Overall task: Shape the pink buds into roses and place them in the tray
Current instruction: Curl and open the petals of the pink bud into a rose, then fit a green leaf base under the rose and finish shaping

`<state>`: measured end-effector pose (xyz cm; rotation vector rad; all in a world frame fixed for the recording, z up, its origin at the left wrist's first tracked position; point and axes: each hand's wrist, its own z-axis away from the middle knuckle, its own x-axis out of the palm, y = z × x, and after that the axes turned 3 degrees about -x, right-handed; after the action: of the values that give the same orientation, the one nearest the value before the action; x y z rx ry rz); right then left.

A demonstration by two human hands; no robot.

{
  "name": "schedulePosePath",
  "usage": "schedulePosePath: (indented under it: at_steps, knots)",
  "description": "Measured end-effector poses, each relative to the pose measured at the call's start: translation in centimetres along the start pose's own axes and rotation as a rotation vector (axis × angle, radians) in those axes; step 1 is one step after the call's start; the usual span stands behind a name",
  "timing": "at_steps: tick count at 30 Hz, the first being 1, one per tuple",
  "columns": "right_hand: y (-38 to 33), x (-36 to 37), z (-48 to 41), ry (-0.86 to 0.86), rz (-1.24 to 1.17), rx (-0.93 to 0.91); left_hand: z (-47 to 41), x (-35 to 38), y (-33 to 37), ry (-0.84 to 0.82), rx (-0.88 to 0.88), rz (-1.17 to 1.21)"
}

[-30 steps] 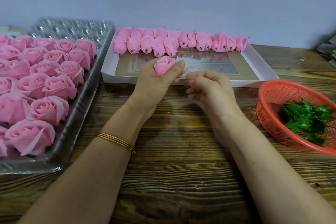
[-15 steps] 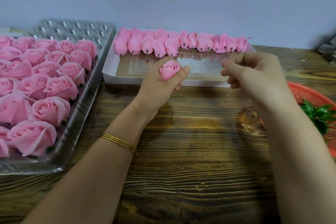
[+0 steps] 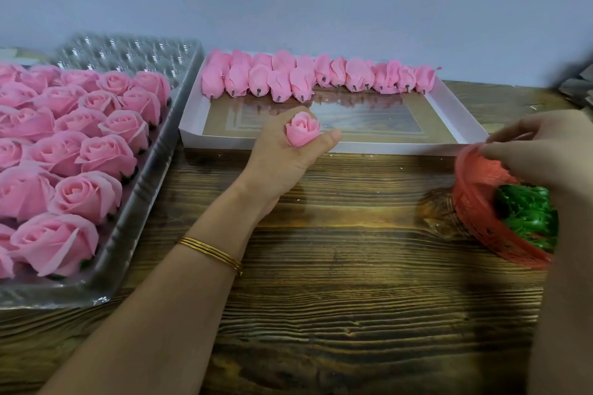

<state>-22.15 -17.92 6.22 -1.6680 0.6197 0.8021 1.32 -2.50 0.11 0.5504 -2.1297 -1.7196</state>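
Head view: the left hand (image 3: 282, 154) is hovering over the bench (image 3: 337, 282), just in front of the white box (image 3: 385, 148). Its fingers (image 3: 284, 120) and thumb are curling round 1 pink bud (image 3: 303, 129) and pinching it low down, so that the partly opened petals are facing up. A stack of thin gold bangles (image 3: 210, 250) is sitting on the left wrist. The right hand (image 3: 539, 151), blurred, is reaching over the near rim of the red basket (image 3: 475, 218) at the right edge. Its fingers (image 3: 513, 151) are bending downward, but whether they are gripping anything cannot be told. Green leaf pieces (image 3: 526, 215) are lying inside the basket. A row of closed buds (image 3: 305, 77) is lying along the far side of the box, stems pointing toward the viewer, and the rest of the box floor is showing bare. At the left, the clear plastic tray (image 3: 150, 170) is holding many finished roses (image 3: 86, 192) packed closely in rows. Empty moulded cups are showing at its far end.
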Motion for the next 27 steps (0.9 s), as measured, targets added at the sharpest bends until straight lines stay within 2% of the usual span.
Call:
schedulePosePath:
  at_steps: [5,18,27]
  knots:
    - [1.6,-0.4,-0.8,0.002,0.2,0.059,0.1,0.0,0.1,-0.002,-0.024,-0.002]
    - [1.4,0.0,-0.7,-0.246,0.537,0.231,-0.3,-0.3,-0.5,-0.016,-0.053,0.019]
    - [0.8,0.3,-0.4,-0.315,0.591,0.218,-0.4,-0.5,-0.6,-0.024,-0.056,0.022]
